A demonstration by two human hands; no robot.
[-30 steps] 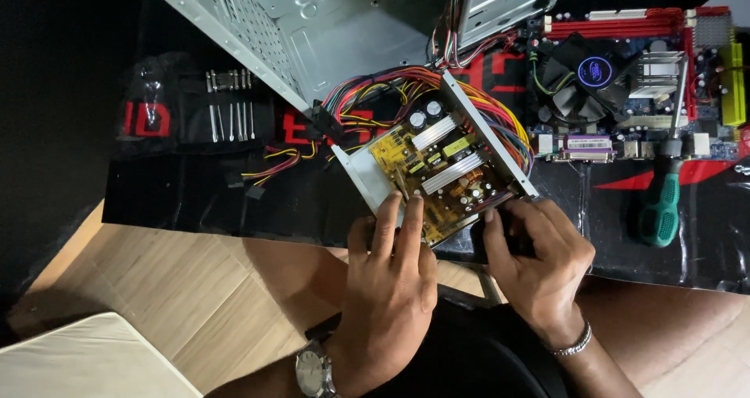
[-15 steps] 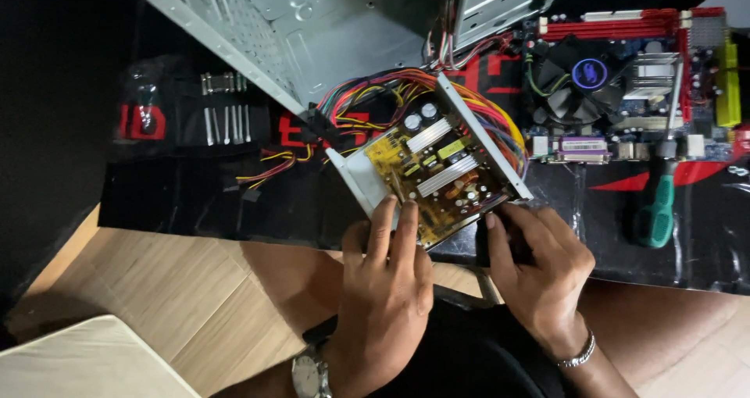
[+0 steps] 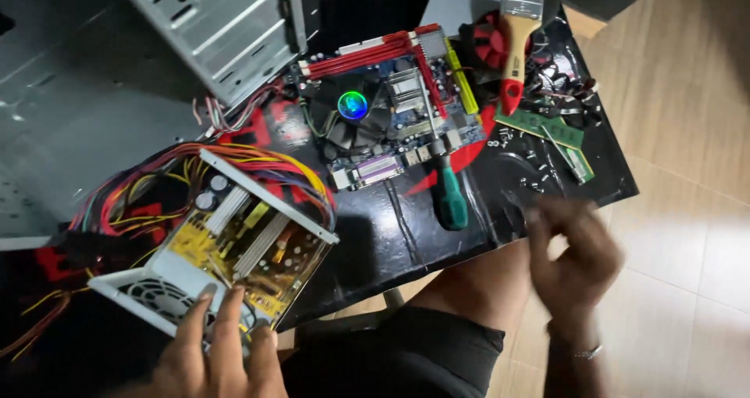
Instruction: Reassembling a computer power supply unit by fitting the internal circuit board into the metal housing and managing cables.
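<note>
The opened power supply point(image 3: 234, 246) sits tilted at the near-left edge of the black mat point(image 3: 437, 234), its cable bundle point(image 3: 156, 187) spread behind it. Steadied by one hand only, it could tip or slide off toward the person's lap. The left hand point(image 3: 215, 351) rests its spread fingers on the unit's near edge, clamped on nothing. The right hand point(image 3: 574, 257) hangs blurred over the mat's right edge, loosely curled; whether it holds anything cannot be told. The green-handled screwdriver point(image 3: 447, 195) lies untouched.
</note>
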